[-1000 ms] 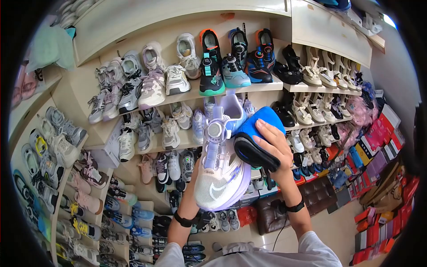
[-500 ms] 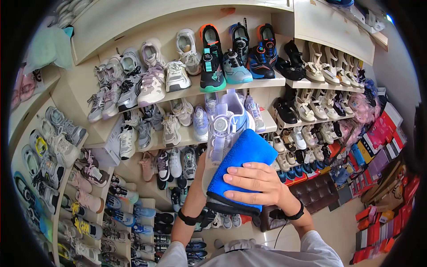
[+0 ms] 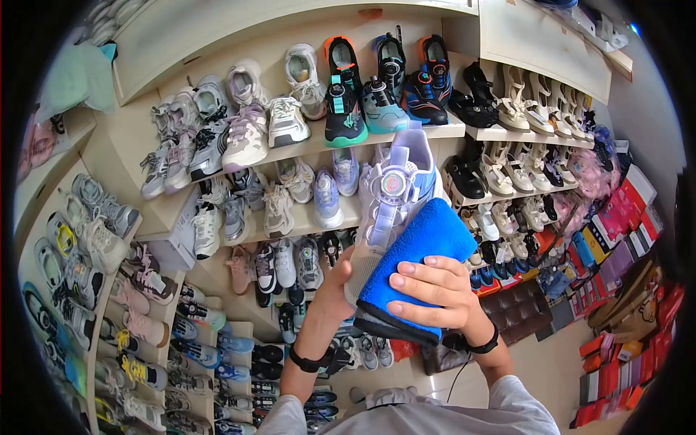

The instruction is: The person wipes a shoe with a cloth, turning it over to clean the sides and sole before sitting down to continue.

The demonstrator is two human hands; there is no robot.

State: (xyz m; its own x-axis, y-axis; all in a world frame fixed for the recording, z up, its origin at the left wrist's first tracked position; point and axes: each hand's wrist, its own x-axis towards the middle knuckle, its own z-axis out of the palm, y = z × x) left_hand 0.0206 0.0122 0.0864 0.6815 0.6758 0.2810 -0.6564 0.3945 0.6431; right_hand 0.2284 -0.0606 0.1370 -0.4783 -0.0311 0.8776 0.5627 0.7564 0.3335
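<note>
Left hand [image 3: 339,283] closed on the side of the pale lilac sneaker [image 3: 397,190], which is upright before the shelves; it looks light, soft-sided, best gripped by its firmer sole. Right hand [image 3: 437,296], fingers curved over the floppy blue cloth [image 3: 420,250], presses against the shoe's front.

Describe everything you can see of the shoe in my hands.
The shoe looks white and lavender, with mesh-like material toward the toe. A round dial sits on its upper, with a pale lavender strap running down from it. It's held up before the shelves, tilted, opening upward and toe down toward you. Your left hand holds it beside the toe; your right hand has a blue cloth against its front and side, hiding much of the toe.
</note>
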